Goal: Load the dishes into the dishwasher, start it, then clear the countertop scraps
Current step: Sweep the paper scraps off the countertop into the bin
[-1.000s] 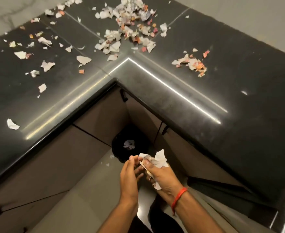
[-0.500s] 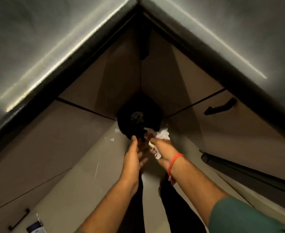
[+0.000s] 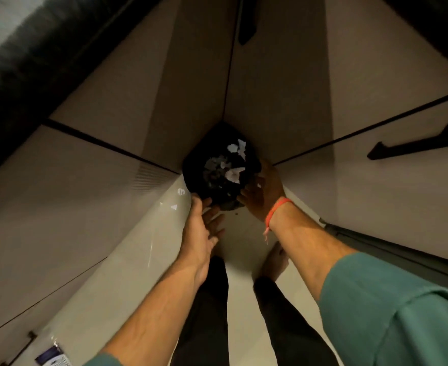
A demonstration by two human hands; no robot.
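A black bin (image 3: 196,165) lined with a dark bag stands on the floor in the corner where the cabinets meet. White paper scraps (image 3: 232,173) lie inside it. My left hand (image 3: 203,231) hovers at the bin's near rim with fingers spread and nothing in it. My right hand (image 3: 264,192), with an orange band at the wrist, reaches over the bin's right rim, fingers spread, empty; one small scrap sticks to its back.
A few loose scraps (image 3: 180,192) lie on the pale floor left of the bin. Cabinet doors with black handles (image 3: 415,143) close in on both sides. The dark countertop edge (image 3: 19,64) runs overhead at left. My legs and a bare foot (image 3: 274,260) stand below.
The view dropped from the countertop to the bin. My right hand released the bundle of paper scraps, which now lie in the bin. Both hands moved forward and down over it.
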